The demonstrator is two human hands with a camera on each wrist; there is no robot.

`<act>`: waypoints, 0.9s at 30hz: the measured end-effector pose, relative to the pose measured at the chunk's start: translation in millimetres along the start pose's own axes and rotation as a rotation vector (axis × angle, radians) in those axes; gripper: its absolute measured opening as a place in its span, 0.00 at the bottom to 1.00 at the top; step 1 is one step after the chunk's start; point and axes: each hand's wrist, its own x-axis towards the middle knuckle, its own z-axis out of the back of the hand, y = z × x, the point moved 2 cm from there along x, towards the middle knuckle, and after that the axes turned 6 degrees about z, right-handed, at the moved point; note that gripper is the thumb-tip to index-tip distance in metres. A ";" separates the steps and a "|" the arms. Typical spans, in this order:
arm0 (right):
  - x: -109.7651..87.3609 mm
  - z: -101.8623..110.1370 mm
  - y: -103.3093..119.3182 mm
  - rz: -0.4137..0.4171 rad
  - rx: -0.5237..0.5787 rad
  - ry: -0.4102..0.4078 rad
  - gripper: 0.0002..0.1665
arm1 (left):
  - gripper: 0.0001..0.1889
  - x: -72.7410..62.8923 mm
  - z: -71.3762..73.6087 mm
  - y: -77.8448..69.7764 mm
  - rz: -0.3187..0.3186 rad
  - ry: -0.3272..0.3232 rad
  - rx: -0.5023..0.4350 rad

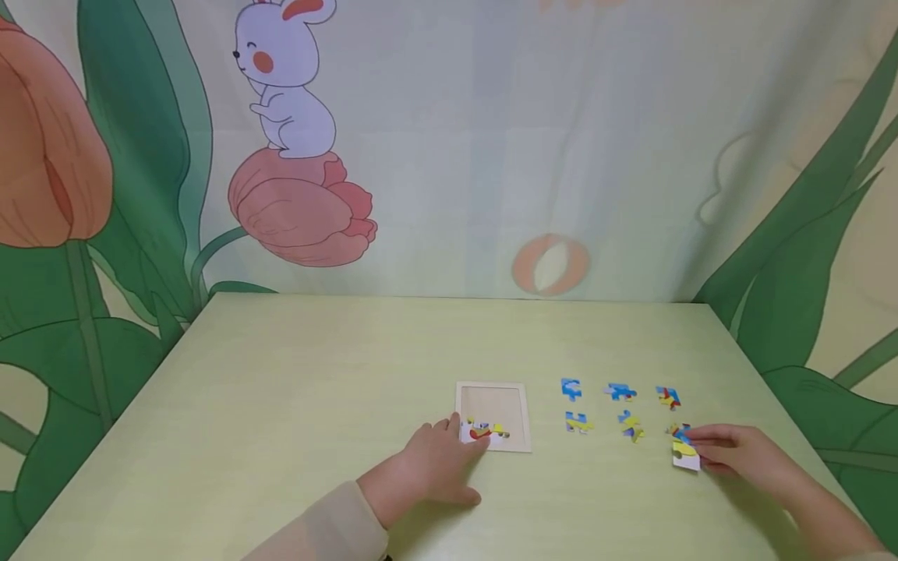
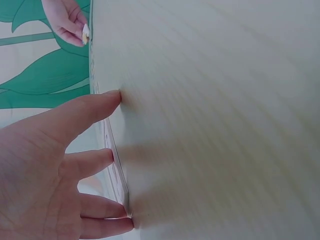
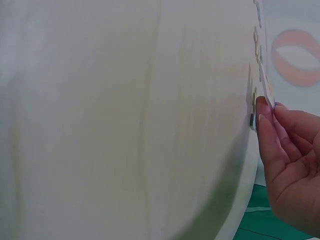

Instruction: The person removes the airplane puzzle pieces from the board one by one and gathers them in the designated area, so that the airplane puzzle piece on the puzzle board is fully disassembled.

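Observation:
My left hand (image 1: 438, 463) rests at the left and near edge of a square wooden puzzle tray (image 1: 528, 425), its fingers spread and fairly straight. Joined puzzle pieces (image 1: 484, 431) with white, red and yellow print lie along the tray's near side, partly covered by fingertips. In the left wrist view, fingertips of the left hand (image 2: 55, 165) touch the tray's rim and the thumb meets the table. At the right, my right hand (image 1: 758, 460) pinches a yellow and white puzzle piece (image 1: 685, 458) between thumb and fingers. The right wrist view shows this piece (image 3: 268, 90) edge-on, tilted, above the table.
Several loose puzzle pieces lie in two rows right of the tray, among them a blue one (image 1: 571, 389) and a yellow-and-blue one (image 1: 631, 426). Another piece (image 1: 677, 429) lies partly behind the held one. A printed curtain (image 1: 449, 156) hangs behind the table (image 1: 281, 389).

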 end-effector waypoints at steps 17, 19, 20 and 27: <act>-2.9 3.1 -0.4 -0.006 -0.180 -0.009 0.17 | 0.39 0.3 1.7 -0.3 0.006 0.010 -0.005; -1.8 3.9 -1.6 -0.022 -0.198 -0.007 0.17 | 0.39 0.5 1.7 -0.3 0.006 0.012 -0.012; -1.3 4.2 -2.2 -0.032 -0.201 -0.006 0.17 | 0.39 0.4 1.5 -0.2 0.007 0.013 -0.015; 0.3 3.5 -1.5 -0.023 -0.250 0.012 0.15 | 0.39 0.4 1.7 -0.7 0.003 0.009 -0.008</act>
